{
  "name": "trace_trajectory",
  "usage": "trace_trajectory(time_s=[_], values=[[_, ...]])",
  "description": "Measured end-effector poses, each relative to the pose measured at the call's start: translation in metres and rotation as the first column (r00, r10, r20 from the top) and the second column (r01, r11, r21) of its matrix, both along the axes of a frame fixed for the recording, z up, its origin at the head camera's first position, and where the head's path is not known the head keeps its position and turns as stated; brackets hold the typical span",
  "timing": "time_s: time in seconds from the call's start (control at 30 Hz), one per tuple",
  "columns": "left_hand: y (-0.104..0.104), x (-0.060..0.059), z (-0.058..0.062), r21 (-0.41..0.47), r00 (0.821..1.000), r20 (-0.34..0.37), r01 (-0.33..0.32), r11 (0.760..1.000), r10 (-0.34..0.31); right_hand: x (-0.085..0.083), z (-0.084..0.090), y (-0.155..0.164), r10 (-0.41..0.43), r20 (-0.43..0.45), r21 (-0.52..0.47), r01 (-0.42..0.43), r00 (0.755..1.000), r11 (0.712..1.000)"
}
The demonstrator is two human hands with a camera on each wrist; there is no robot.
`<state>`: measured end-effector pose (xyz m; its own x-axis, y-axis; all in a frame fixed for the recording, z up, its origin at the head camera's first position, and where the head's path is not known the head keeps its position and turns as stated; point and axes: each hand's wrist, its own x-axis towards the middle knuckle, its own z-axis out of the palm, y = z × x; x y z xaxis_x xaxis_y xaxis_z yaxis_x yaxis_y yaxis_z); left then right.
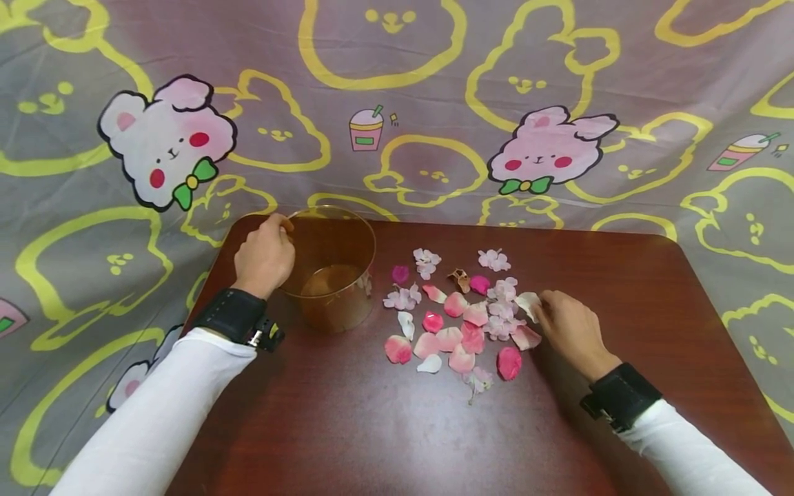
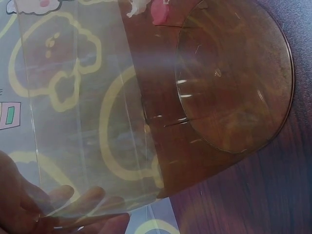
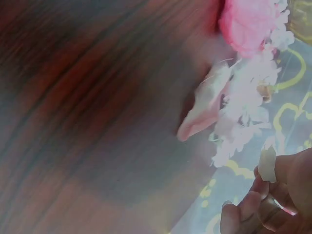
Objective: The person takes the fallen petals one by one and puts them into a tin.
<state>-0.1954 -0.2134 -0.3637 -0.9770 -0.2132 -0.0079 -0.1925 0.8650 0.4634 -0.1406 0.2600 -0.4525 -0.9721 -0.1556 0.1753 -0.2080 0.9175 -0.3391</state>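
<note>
My left hand [image 1: 265, 256] grips the rim of a see-through amber bucket [image 1: 340, 311] standing at the table's left. In the left wrist view, the fingers [image 2: 92, 197] lie along the bucket's clear wall, the thumb partly out of frame. A cream-white petal [image 1: 527, 306] is pinched between thumb and fingers of my right hand [image 1: 572, 332], just above the tabletop; the right wrist view shows the same petal [image 3: 267, 163]. Beside that hand lie a pale pink petal [image 1: 525, 337], a deep pink petal [image 1: 509, 363] and a pale pink blossom cluster [image 1: 501, 313].
Loose petals and small blossoms spread over the middle of the brown table [image 1: 397, 427], among them a white petal [image 1: 429, 364], a magenta petal [image 1: 400, 274] and a dried brown piece [image 1: 460, 279]. A cartoon-printed cloth [image 1: 434, 103] hangs behind the table.
</note>
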Motion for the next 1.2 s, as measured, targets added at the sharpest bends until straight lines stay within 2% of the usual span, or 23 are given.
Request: trace_trajectory(time_s=[0.23,0.47,0.7,0.9,1.2], values=[[0.001,0.000,0.001,-0.001,1.000,0.004,0.001,1.000,-0.001,0.000,0.010,-0.012,0.017,0.011,-0.012,-0.017,1.000,1.000],[0.002,-0.001,0.002,-0.002,1.000,0.012,-0.003,1.000,0.003,-0.001,0.019,-0.025,0.066,-0.042,-0.011,-0.066,0.997,0.998],[0.001,0.000,0.002,-0.007,1.000,0.008,-0.004,1.000,0.004,-0.003,0.029,-0.039,0.095,-0.038,-0.026,-0.096,0.995,0.995],[-0.001,0.001,0.001,-0.015,1.000,0.010,-0.013,1.000,0.013,-0.003,0.034,-0.051,0.131,-0.072,-0.009,-0.132,0.989,0.991],[-0.001,0.000,-0.001,-0.011,1.000,-0.019,0.007,1.000,-0.007,-0.003,0.044,-0.063,0.177,-0.121,0.004,-0.177,0.977,0.984]])
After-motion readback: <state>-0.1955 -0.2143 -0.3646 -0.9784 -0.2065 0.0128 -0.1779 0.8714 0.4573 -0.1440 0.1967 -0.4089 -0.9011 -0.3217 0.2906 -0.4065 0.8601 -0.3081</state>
